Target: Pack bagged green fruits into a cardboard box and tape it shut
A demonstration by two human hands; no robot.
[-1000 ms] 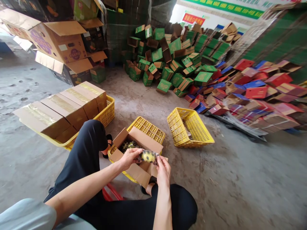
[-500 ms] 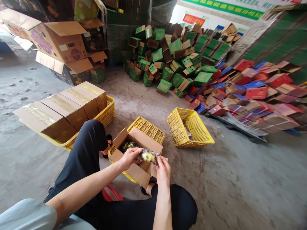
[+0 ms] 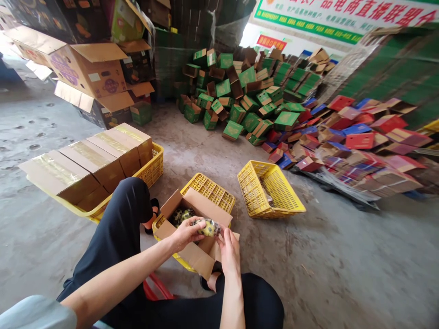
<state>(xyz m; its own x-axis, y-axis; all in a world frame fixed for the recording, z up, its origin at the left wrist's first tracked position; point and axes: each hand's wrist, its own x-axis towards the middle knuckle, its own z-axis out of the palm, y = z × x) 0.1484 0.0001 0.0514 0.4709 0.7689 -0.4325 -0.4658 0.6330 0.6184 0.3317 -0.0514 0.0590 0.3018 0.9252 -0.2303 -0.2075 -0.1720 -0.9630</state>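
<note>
Over the open cardboard box, my left hand grips a yellow fruit-like item in a clear, dark-spotted plastic wrapper. My right hand is closed at the right end of that wrapper, fingers bent and touching it. Inside the box's left part lie more wrapped pieces with the same yellow and dark spots. The box, its flaps spread outward, rests on an upturned yellow crate between my legs.
To the left, a yellow crate holds several taped cartons. A yellow basket stands tilted at right, near another yellow crate surface. Green boxes and red and blue boxes are heaped behind; large cartons are stacked left.
My hands have come slightly closer together, and my left hand now covers more of the wrapped item. The whole view has tilted up a little.
</note>
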